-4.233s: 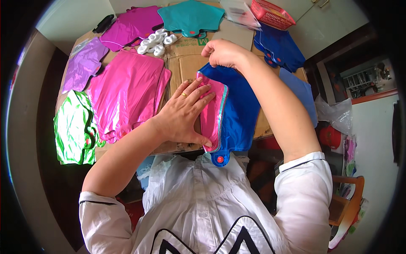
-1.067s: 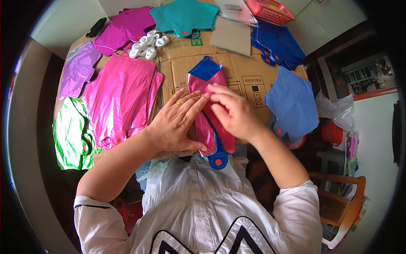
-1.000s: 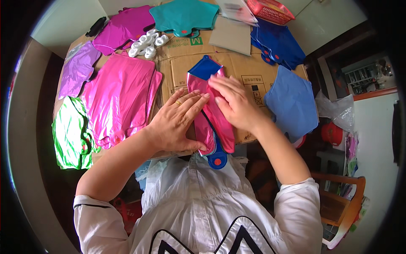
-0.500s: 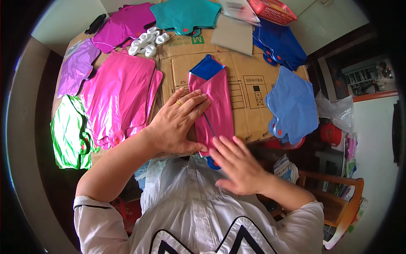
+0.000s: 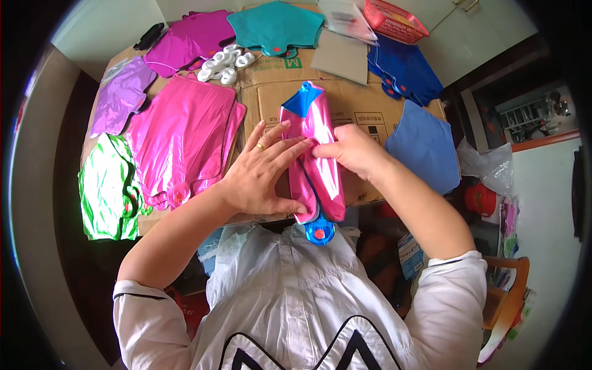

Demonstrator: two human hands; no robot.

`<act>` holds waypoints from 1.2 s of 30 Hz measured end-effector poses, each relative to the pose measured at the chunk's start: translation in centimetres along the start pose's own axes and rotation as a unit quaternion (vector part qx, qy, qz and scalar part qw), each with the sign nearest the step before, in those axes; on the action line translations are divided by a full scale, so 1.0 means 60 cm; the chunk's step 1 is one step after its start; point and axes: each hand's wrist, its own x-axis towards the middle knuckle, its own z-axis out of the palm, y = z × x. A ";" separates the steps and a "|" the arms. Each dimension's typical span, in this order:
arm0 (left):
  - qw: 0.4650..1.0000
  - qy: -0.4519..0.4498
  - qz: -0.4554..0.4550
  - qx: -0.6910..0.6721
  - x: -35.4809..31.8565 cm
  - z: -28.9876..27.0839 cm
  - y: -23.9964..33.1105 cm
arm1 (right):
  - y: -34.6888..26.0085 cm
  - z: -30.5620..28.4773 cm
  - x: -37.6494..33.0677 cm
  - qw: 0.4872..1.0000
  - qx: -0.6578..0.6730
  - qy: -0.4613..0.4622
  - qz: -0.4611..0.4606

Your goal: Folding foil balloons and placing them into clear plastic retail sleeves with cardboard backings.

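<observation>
A pink foil balloon (image 5: 331,188), flat and folded lengthwise, lies on the cardboard in front of me. Blue foil (image 5: 301,101) shows at its far end, and a blue tab (image 5: 320,233) with a red dot sticks out at the near end, past the cardboard's edge. My left hand (image 5: 256,169) presses on the bundle's left side with its fingers spread and its thumb near the lower end. Along the right side, my right hand (image 5: 357,151) pinches the foil between thumb and curled fingers, lifting that side a little.
Pink balloons (image 5: 182,135), green foil (image 5: 108,185) and purple foil (image 5: 121,95) lie left. Magenta foil (image 5: 188,40), white ribbon rolls (image 5: 225,63) and teal foil (image 5: 274,28) are behind. To the right are dark blue foil (image 5: 407,68), light blue foil (image 5: 423,148) and a red basket (image 5: 394,21).
My right hand has moved up from the bundle's lower end to its right side and closed on the foil. That side has lifted, and the blue tab shows more. My left hand stays pressing.
</observation>
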 end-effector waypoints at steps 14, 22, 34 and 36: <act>0.748 0.068 -0.261 -0.606 0.013 -0.034 0.069 | -0.029 0.038 -0.136 0.959 0.206 0.045 -0.188; 0.751 0.074 -0.259 -0.603 -0.007 -0.056 0.107 | -0.006 0.039 -0.175 0.944 0.205 -0.001 -0.257; 0.786 0.084 -0.128 -0.599 -0.026 -0.087 0.121 | 0.002 0.036 -0.203 0.922 0.251 -0.038 -0.291; 0.765 0.039 -0.131 -0.630 -0.026 -0.097 0.112 | 0.002 0.024 -0.200 0.907 0.257 -0.093 -0.321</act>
